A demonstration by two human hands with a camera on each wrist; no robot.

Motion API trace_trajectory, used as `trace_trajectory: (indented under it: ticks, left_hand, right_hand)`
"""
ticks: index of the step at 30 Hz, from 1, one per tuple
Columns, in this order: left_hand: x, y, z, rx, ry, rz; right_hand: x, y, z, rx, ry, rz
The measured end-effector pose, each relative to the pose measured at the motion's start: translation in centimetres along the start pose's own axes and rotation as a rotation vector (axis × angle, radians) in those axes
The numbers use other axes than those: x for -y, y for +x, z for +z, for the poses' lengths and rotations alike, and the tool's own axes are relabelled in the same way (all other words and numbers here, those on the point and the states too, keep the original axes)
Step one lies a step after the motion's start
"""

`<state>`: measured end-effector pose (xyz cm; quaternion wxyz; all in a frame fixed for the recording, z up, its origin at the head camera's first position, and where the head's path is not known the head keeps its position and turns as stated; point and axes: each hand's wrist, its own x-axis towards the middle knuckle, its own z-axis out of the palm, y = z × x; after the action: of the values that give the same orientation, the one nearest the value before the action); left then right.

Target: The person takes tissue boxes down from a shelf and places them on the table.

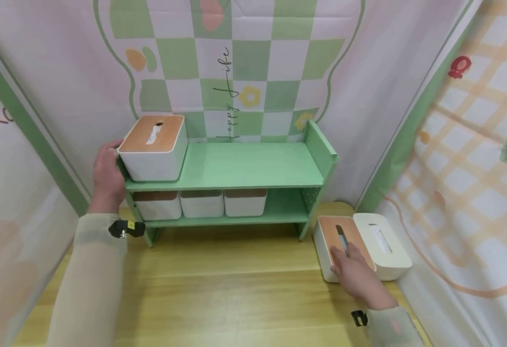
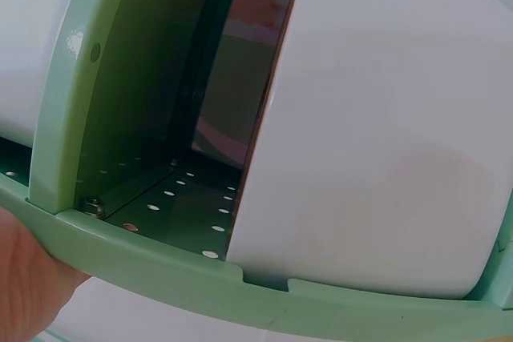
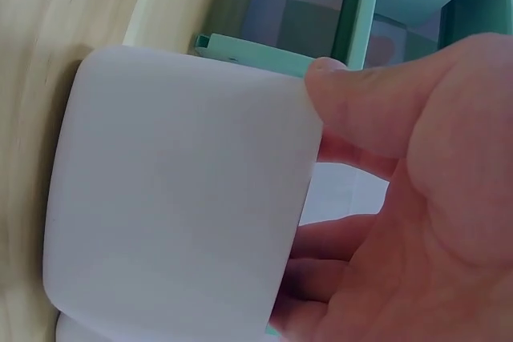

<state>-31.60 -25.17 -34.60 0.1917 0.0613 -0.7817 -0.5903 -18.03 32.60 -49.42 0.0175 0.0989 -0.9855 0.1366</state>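
Observation:
My left hand (image 1: 108, 173) holds the left side panel of a green two-tier shelf (image 1: 245, 164); its fingertips are hidden. Beside it, a white tissue box (image 1: 151, 166) with a wood-look lid sits on the upper tier's left end. On the floor to the right, my right hand (image 1: 356, 273) rests over the wood-look lid of another tissue box (image 1: 325, 255). Its fingers reach across the lid beside the slot, and the thumb touches the lid's edge at the box's white side (image 3: 176, 190) in the right wrist view. A tissue box with a white lid (image 1: 398, 255) stands against it.
Three white boxes (image 1: 201, 204) stand in a row on the lower tier, toward the left. Printed curtains (image 1: 461, 193) hang close on both sides, and a checked cloth (image 1: 253, 58) covers the back. The floor (image 1: 236, 284) has a wood-grain surface.

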Motion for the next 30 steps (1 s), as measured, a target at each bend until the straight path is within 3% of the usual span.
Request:
trace_trajectory:
  ticks: [21, 26, 30]
  left_hand:
    - [0.3, 0.2, 0.0, -0.005, 0.016, 0.027]
    - [0.3, 0.2, 0.1, -0.010, 0.010, 0.033]
    - [0.2, 0.1, 0.1, -0.014, 0.003, 0.023]
  right_hand:
    - [-0.3, 0.9, 0.3, -0.014, 0.002, -0.039]
    - [-0.4, 1.0, -0.1, -0.012, 0.033, -0.011]
    - [-0.7, 1.8, -1.2, -0.060, 0.088, 0.007]
